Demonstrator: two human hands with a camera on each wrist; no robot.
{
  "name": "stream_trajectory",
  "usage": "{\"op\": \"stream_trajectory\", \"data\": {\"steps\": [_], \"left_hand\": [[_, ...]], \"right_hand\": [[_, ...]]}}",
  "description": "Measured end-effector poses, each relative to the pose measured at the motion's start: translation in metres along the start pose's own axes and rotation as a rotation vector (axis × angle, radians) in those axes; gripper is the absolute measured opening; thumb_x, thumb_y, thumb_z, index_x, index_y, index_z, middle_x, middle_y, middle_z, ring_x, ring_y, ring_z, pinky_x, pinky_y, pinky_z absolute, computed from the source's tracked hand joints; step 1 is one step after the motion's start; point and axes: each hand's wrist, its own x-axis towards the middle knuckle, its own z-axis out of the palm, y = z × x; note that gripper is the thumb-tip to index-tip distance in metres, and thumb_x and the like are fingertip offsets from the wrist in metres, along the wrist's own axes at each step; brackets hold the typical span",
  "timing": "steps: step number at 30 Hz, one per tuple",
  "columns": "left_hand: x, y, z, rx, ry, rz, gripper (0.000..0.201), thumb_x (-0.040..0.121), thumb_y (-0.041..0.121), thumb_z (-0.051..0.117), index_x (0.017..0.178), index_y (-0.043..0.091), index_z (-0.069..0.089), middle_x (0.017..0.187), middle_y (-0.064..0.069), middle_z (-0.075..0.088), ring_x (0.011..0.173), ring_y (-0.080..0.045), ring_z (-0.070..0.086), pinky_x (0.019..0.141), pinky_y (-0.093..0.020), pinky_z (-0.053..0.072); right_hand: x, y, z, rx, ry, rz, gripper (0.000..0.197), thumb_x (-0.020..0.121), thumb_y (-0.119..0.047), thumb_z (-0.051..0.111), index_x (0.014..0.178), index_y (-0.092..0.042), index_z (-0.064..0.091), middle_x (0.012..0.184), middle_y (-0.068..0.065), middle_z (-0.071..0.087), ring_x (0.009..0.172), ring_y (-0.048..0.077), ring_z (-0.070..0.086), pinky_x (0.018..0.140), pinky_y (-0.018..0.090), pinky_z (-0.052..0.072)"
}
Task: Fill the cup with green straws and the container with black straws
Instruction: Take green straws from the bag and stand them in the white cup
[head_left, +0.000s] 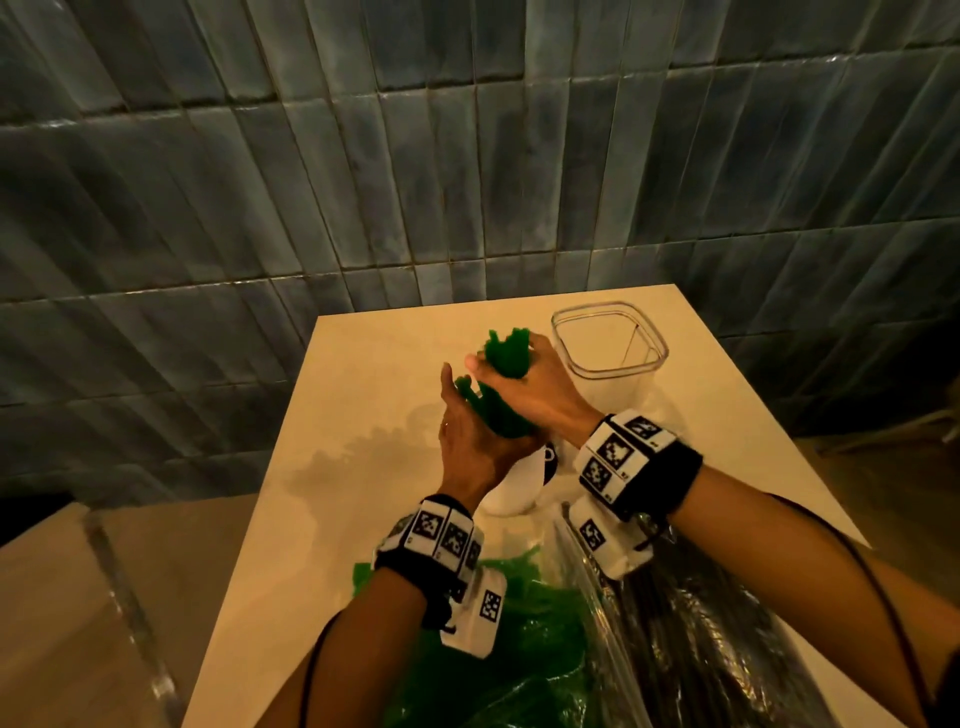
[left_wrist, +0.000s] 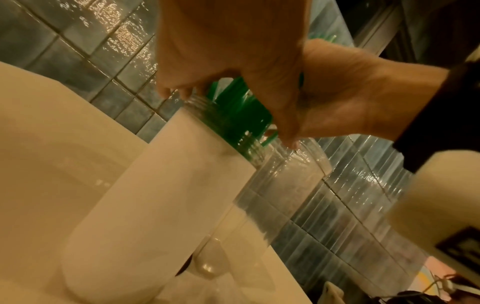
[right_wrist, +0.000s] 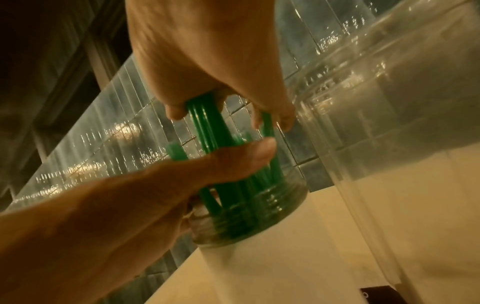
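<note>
A bundle of green straws (head_left: 503, 410) stands in the white cup (head_left: 511, 491), lower ends inside its clear threaded rim (right_wrist: 249, 218). My right hand (head_left: 519, 382) grips the bundle near its top, fingers curled round the green straws (right_wrist: 205, 127). My left hand (head_left: 467, 426) wraps round the green straws (left_wrist: 233, 117) just above the rim, thumb (right_wrist: 254, 152) pressed on them. The clear square container (head_left: 609, 343) stands to the right of the cup and looks empty. The cup is mostly hidden behind my hands in the head view.
Near the table's front edge lie an open plastic bag of green straws (head_left: 498, 654) and, to its right, a bag of black straws (head_left: 696, 654). The pale table (head_left: 332, 509) ends at a grey tiled wall (head_left: 467, 156). A lower surface (head_left: 78, 597) adjoins on the left.
</note>
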Motion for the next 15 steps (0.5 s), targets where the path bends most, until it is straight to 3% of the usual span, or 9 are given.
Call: {"op": "stream_trajectory", "data": {"steps": [2,4,7,9,12,15], "left_hand": [[0.009,0.004,0.001,0.029,-0.002,0.001,0.138,0.051,0.037,0.089,0.145,0.029,-0.012,0.139,-0.005,0.047,0.125,-0.024,0.048,0.105,-0.044,0.039],[0.014,0.009,0.002,0.084,-0.008,0.044,0.136,0.056,0.037,0.087,0.146,0.022,-0.014,0.137,-0.003,0.05,0.123,-0.021,0.05,0.105,-0.034,0.038],[0.022,0.012,0.006,0.168,-0.057,0.097,0.129,0.065,0.035,0.084,0.147,0.011,-0.013,0.142,0.001,0.044,0.13,-0.014,0.042,0.1,-0.011,0.022],[0.025,0.014,0.006,0.209,-0.051,0.096,0.115,0.069,0.037,0.08,0.149,0.012,0.001,0.143,-0.001,0.044,0.13,-0.017,0.043,0.101,-0.015,0.025],[0.028,0.016,0.005,0.306,0.002,0.076,0.068,0.081,0.035,0.069,0.137,0.013,0.037,0.132,-0.008,0.054,0.119,-0.027,0.053,0.097,-0.031,0.04],[0.03,0.019,0.002,0.201,0.026,0.005,0.055,0.082,0.03,0.068,0.129,0.013,0.044,0.124,-0.009,0.059,0.111,-0.03,0.057,0.085,-0.028,0.043]], "right_hand": [[0.006,0.001,0.002,-0.05,-0.027,-0.002,0.082,0.072,-0.057,0.07,0.137,-0.018,0.04,0.146,0.003,0.038,0.136,0.023,0.033,0.113,0.042,0.03],[0.009,0.0,0.001,-0.035,-0.024,-0.039,0.087,0.066,-0.056,0.076,0.138,-0.024,0.038,0.144,0.004,0.037,0.135,0.022,0.034,0.111,0.038,0.033],[0.011,-0.003,-0.002,0.031,-0.05,-0.075,0.096,0.064,-0.048,0.081,0.141,-0.032,0.026,0.144,0.007,0.036,0.132,0.024,0.036,0.105,0.034,0.033],[0.009,-0.005,-0.003,0.071,-0.093,-0.092,0.097,0.065,-0.045,0.081,0.142,-0.036,0.022,0.147,0.008,0.035,0.134,0.026,0.035,0.106,0.035,0.032],[0.011,-0.003,-0.004,0.068,-0.145,-0.138,0.087,0.07,-0.045,0.077,0.14,-0.037,0.026,0.143,0.006,0.044,0.131,0.023,0.04,0.102,0.031,0.034],[0.013,0.0,-0.007,0.043,-0.178,-0.176,0.076,0.073,-0.039,0.077,0.137,-0.034,0.036,0.133,0.004,0.052,0.125,0.022,0.047,0.097,0.025,0.035]]}}
